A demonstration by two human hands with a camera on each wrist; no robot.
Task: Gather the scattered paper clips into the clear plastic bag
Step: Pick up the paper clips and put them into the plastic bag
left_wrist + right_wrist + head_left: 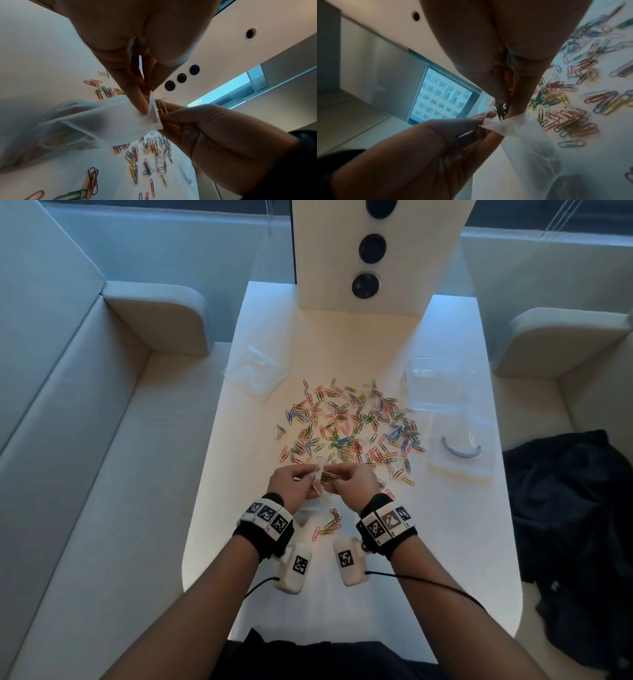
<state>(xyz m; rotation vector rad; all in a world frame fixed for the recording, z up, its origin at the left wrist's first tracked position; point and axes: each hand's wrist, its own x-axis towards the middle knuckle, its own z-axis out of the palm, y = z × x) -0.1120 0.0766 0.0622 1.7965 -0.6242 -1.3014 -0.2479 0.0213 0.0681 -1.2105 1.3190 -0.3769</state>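
Note:
Many coloured paper clips lie scattered over the middle of the white table, with a small cluster nearer me. My left hand pinches the rim of a small clear plastic bag and holds it above the table's near part. My right hand pinches a bunch of clips right at the bag's mouth. In the left wrist view the bunch sits against the bag's top edge. A few clips show faintly through the bag's hanging body.
A pile of spare clear bags lies at the back left. A clear plastic box and its lid with a handle sit at the right. A white upright panel stands behind. Dark cloth lies on the right seat.

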